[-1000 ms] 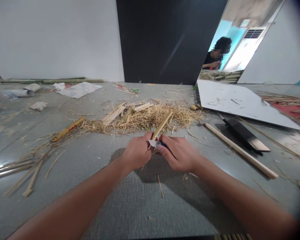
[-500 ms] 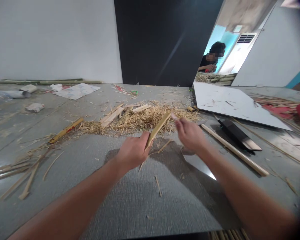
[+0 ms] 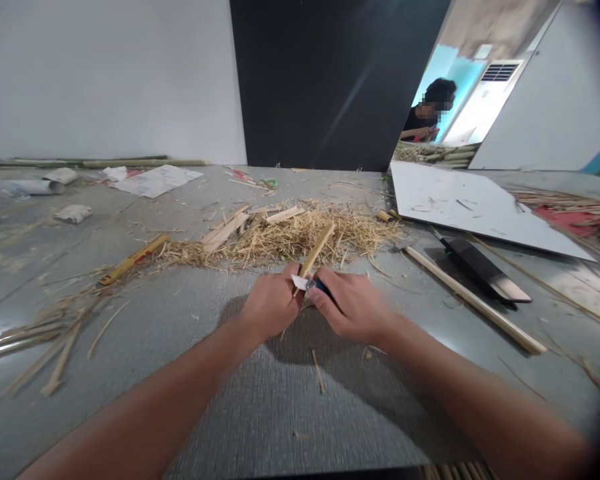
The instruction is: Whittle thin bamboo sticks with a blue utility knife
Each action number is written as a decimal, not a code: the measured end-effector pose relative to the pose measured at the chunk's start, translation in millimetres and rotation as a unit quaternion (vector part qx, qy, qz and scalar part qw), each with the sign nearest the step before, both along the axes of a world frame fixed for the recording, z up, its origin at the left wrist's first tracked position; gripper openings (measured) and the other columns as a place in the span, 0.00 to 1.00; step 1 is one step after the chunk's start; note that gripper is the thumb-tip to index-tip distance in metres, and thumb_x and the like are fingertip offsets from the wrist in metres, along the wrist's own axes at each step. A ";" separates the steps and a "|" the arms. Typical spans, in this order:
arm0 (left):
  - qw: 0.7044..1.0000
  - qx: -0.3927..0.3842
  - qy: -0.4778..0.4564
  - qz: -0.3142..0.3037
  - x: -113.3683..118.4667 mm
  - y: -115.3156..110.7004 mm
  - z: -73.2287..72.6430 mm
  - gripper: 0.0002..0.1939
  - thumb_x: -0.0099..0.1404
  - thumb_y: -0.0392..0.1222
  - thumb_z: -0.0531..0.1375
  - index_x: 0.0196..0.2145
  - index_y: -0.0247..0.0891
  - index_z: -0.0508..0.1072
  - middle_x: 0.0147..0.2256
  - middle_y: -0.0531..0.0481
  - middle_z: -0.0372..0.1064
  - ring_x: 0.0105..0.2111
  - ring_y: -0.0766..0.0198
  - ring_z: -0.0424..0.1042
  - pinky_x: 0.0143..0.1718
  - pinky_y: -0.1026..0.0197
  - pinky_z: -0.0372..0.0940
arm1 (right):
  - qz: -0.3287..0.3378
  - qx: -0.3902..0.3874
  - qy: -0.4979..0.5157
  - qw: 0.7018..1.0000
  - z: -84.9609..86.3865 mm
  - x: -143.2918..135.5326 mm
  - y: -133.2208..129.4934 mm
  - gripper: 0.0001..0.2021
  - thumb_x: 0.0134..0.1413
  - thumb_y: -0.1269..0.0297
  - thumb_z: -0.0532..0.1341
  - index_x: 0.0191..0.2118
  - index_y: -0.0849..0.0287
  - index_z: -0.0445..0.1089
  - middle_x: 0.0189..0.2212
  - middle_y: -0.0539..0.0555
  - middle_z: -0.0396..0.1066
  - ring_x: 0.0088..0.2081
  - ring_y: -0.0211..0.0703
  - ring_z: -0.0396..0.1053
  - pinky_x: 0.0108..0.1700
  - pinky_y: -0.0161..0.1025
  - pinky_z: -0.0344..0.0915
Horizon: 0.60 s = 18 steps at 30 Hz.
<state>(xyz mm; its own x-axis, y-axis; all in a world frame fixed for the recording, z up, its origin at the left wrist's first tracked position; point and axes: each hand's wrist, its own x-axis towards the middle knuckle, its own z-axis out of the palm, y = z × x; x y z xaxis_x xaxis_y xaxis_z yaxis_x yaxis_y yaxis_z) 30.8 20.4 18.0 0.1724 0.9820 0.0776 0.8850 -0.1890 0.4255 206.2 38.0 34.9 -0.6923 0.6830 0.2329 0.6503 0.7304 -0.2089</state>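
My left hand (image 3: 273,301) is closed round the near end of a bamboo strip (image 3: 317,250), which points forward and a little right. In my right hand (image 3: 350,303) is a knife (image 3: 300,283) with a dark blue handle and a short, pale blade. Its blade lies against the strip, close beside the left fingers. Just beyond the strip's far end spreads a heap of bamboo shavings (image 3: 300,237), with several split pieces (image 3: 227,230) on its left side.
A yellow bamboo piece (image 3: 135,260) lies left of the shavings. To the right rest a long pale stick (image 3: 475,300), a black-sheathed blade (image 3: 485,267) and a white board (image 3: 470,207). Another person (image 3: 430,110) sits at the back right. Papers (image 3: 157,180) lie at the back left.
My right hand has come back and left with the knife, from the strip's far end to beside my left hand. The left hand keeps its hold on the strip.
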 end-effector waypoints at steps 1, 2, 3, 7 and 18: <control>1.000 0.011 -0.006 -0.007 -0.3 0.1 -0.7 0.12 0.68 0.45 0.47 0.45 0.39 0.63 0.36 0.44 0.75 0.36 0.52 0.74 0.32 0.58 0.60 | 0.007 -0.003 -0.006 1.000 -0.8 -0.9 -0.6 0.16 0.66 0.55 0.43 0.41 0.60 0.61 0.31 0.56 0.71 0.27 0.43 0.64 0.28 0.40 0.45; 1.000 0.025 -0.013 -0.015 -0.7 0.4 -1.5 0.12 0.68 0.45 0.48 0.44 0.39 0.63 0.36 0.44 0.75 0.36 0.52 0.74 0.32 0.58 0.60 | 0.011 -0.006 -0.012 1.000 -1.5 -1.2 -0.5 0.16 0.66 0.55 0.43 0.41 0.60 0.61 0.31 0.56 0.71 0.28 0.43 0.65 0.29 0.40 0.45; 0.999 0.034 -0.017 -0.021 -1.2 0.7 -2.3 0.12 0.67 0.45 0.48 0.44 0.39 0.64 0.35 0.45 0.75 0.35 0.53 0.74 0.32 0.58 0.60 | 0.012 -0.008 -0.015 1.000 -2.2 -1.1 0.0 0.16 0.66 0.55 0.43 0.42 0.60 0.61 0.32 0.56 0.71 0.28 0.43 0.65 0.29 0.40 0.46; 0.999 0.032 -0.015 -0.031 -2.9 2.3 -4.4 0.12 0.69 0.46 0.46 0.43 0.39 0.64 0.33 0.46 0.75 0.34 0.54 0.74 0.32 0.59 0.61 | 0.006 -0.008 -0.014 1.000 -3.7 2.2 4.6 0.17 0.67 0.55 0.42 0.40 0.60 0.60 0.32 0.56 0.71 0.29 0.44 0.66 0.30 0.40 0.46; 0.996 0.065 0.066 -0.001 -3.0 3.7 1.1 0.20 0.71 0.50 0.40 0.43 0.37 0.66 0.32 0.43 0.73 0.31 0.54 0.73 0.30 0.58 0.59 | -0.097 0.048 -0.053 0.993 2.2 10.2 18.4 0.21 0.66 0.49 0.42 0.40 0.60 0.62 0.30 0.58 0.72 0.27 0.46 0.64 0.28 0.40 0.42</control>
<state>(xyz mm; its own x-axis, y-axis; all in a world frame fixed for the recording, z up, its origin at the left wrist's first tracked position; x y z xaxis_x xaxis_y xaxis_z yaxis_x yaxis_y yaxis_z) 27.7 24.1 19.1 0.1908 0.9649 0.1806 0.9313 -0.2361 0.2773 216.4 56.4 37.1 -0.5741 0.7840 0.2362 0.7953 0.6025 -0.0665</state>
